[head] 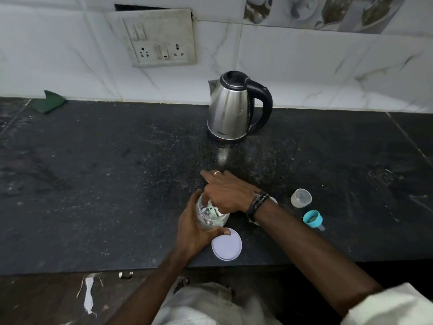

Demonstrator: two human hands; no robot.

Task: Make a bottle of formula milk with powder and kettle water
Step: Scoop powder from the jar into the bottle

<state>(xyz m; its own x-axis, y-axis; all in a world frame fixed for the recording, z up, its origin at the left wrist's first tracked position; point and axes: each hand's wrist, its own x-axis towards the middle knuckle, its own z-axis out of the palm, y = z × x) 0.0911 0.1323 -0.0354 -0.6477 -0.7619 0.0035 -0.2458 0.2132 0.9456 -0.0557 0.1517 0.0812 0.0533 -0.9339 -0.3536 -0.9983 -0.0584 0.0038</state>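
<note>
The dark counter carried a steel kettle upright, spout pointing left. Near the front edge a clear jar stood upright, mouth up. The left hand wrapped around its side; the right hand dipped fingers inside, pinching a pale green scoop. A white lid lay just beside the jar.

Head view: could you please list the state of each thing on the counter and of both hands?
Jar: open, upright, held.
Jar lid: off, flat on the counter beside the jar.
Left hand: wrapped around the jar.
Right hand: fingers dipped into the jar; grasp hidden.
Kettle: lid shut, upright.
Clear cap: off, lying on the counter.
Blue teat ring: off, on its side.
</note>
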